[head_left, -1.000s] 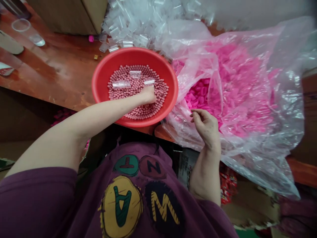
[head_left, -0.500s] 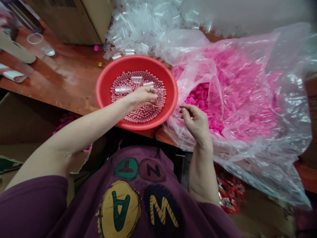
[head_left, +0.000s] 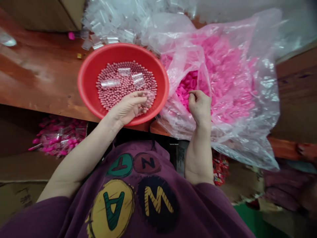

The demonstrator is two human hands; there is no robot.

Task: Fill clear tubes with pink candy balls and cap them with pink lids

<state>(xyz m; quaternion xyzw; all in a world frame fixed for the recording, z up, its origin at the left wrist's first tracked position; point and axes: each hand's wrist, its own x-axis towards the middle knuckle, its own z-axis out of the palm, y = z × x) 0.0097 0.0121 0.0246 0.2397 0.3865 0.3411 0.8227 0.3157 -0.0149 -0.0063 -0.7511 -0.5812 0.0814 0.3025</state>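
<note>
The left grip has risen from the small round pink beads, now pinching a clear cylindrical plastic tube above them. The right grip has shifted to the bright-pink plastic caps, so each hand is at different parts; its fingers curl, contents hidden. Beyond the left grip, the round red plastic bowl holds beads and three loose tubes; around the right, the translucent plastic bag holds caps.

Left hand holding clear tube, right hand at caps
</note>
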